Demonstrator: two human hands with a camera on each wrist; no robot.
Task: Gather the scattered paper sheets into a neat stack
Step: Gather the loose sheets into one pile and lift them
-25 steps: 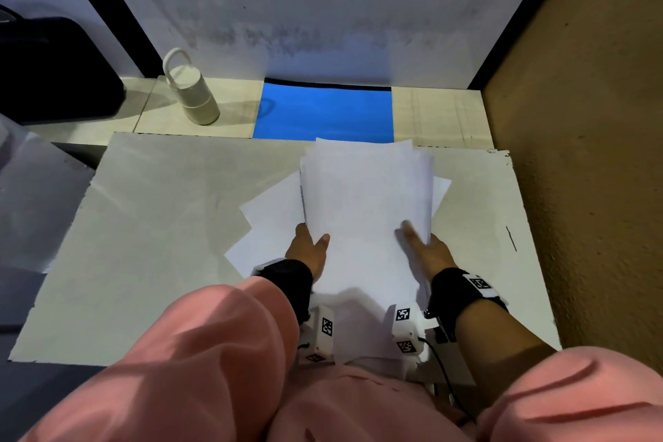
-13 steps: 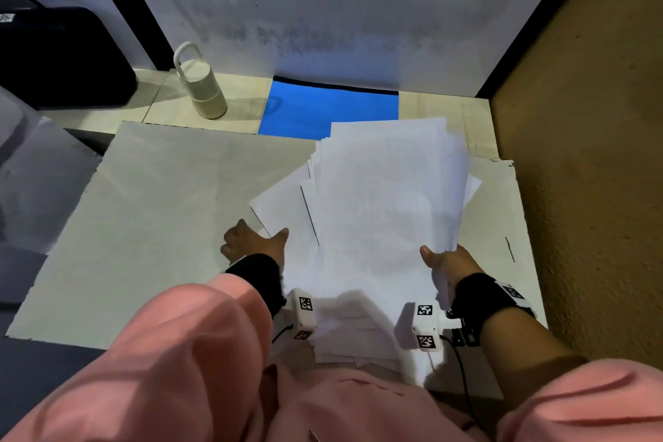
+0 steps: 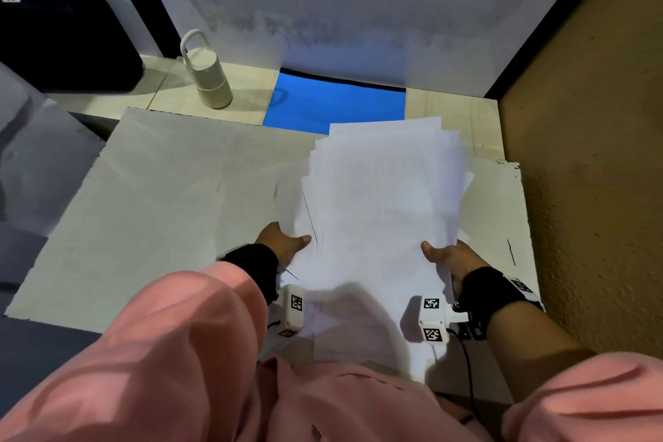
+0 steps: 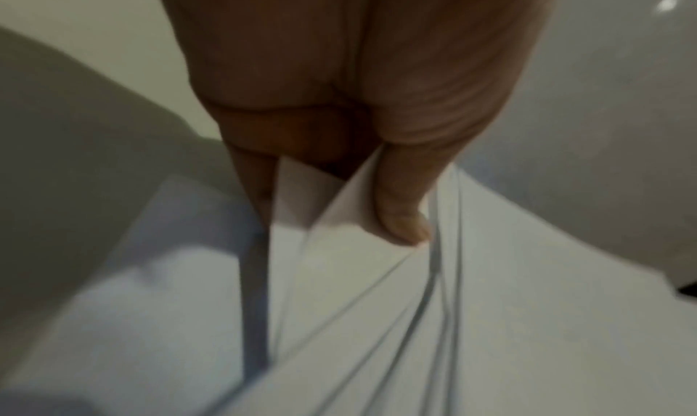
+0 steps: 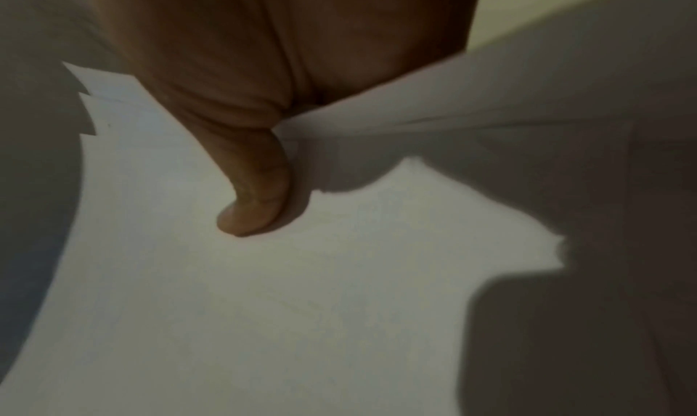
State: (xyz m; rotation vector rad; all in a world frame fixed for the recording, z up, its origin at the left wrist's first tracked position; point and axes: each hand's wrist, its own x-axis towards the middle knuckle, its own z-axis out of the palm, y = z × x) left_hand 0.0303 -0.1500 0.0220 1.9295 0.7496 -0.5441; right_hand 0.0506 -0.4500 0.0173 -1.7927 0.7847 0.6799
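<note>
A loose pile of white paper sheets (image 3: 387,212) is lifted off the grey board (image 3: 172,197), its far edges fanned and uneven. My left hand (image 3: 283,240) pinches the pile's left edge, thumb on top and fingers under it. In the left wrist view the thumb (image 4: 399,213) presses on splayed sheet edges (image 4: 377,303). My right hand (image 3: 448,255) grips the right edge the same way. In the right wrist view the thumb (image 5: 256,190) lies on the top sheet (image 5: 301,303), with the sheets' ragged far corners at the left.
A cream bottle (image 3: 208,79) with a loop handle stands at the back left. A blue sheet (image 3: 337,104) lies behind the pile against the white wall. A black case (image 3: 64,39) sits far left. A brown wall (image 3: 592,154) bounds the right side.
Both hands went from pressing flat on the pile to gripping its side edges. The left hand moved in to the left edge, and the sheets rose off the board.
</note>
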